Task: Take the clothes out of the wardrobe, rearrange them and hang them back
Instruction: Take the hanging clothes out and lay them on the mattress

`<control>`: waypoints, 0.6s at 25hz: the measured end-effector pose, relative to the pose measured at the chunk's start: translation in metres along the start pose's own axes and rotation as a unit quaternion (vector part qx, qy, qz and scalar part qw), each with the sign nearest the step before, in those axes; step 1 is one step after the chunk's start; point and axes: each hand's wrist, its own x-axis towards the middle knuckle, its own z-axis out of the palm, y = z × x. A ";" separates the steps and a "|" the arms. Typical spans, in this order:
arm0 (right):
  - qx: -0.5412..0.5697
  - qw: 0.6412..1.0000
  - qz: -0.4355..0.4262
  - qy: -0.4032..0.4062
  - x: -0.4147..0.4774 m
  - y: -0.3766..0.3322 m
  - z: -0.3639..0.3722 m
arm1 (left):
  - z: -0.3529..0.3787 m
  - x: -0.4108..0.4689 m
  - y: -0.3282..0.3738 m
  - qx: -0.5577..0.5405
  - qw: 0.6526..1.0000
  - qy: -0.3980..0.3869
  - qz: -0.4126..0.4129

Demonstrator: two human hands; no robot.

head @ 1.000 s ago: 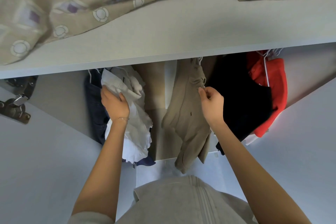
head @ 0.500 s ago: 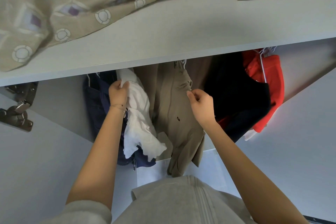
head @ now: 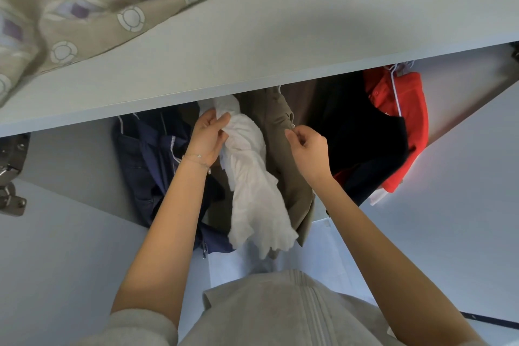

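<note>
The shelf [head: 252, 45] hid whatever the clothes hung from, and the tops of the white garment [head: 252, 177] and the tan garment [head: 280, 126] went up behind its front edge. The white garment covered much of the tan one. The black garment [head: 359, 143] was too dark to show its shape. The patterned bedding [head: 84, 3] ran off the top and left edges, and the hinge [head: 11, 174] off the left. Whether the fingers [head: 293, 137] of my right hand [head: 311, 154] pinched the tan garment or only touched it was too small to tell.

I see a white top [head: 252, 177], a tan jacket [head: 280, 132], dark blue pants [head: 140, 160], a red shirt [head: 412, 109], and a tan blanket [head: 92, 3] with white circles.
</note>
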 end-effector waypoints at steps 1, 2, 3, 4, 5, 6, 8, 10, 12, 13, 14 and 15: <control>-0.003 1.000 0.000 0.002 0.000 0.001 -0.002 | 0.003 0.002 -0.002 0.001 1.000 0.006 -0.003; -0.009 1.000 0.003 0.005 0.000 0.003 -0.004 | 0.006 0.004 -0.005 0.004 1.000 0.010 -0.008; -0.016 1.000 0.004 0.009 0.000 0.005 -0.007 | 0.008 0.005 -0.009 0.009 1.000 0.011 -0.012; -0.021 1.000 0.005 0.013 0.000 0.007 -0.009 | 0.009 0.005 -0.011 0.014 1.000 0.012 -0.013; -0.024 1.000 0.007 0.015 0.001 0.010 -0.012 | 0.010 0.006 -0.013 0.016 1.000 0.012 -0.010; -0.026 1.000 0.009 0.016 0.001 0.011 -0.015 | 0.012 0.007 -0.013 0.015 1.000 0.012 -0.001; -0.024 1.000 0.014 0.015 0.002 0.014 -0.018 | 0.019 0.011 -0.007 0.008 1.000 0.011 0.022; -0.022 0.999 0.021 0.013 0.001 0.016 -0.019 | 0.025 0.015 -0.004 0.008 0.999 0.007 0.042; -0.021 0.999 0.024 0.012 -0.002 0.017 -0.020 | 0.028 0.016 -0.008 0.040 0.998 -0.006 0.047; -0.020 0.999 0.025 0.012 -0.002 0.018 -0.021 | 0.028 0.016 -0.014 0.068 0.997 -0.012 0.047; -0.020 0.999 0.028 0.011 -0.003 0.018 -0.023 | 0.027 0.016 -0.022 0.103 0.993 -0.016 0.048; -0.022 0.999 0.031 0.011 -0.003 0.018 -0.025 | 0.026 0.015 -0.030 0.135 0.989 -0.022 0.051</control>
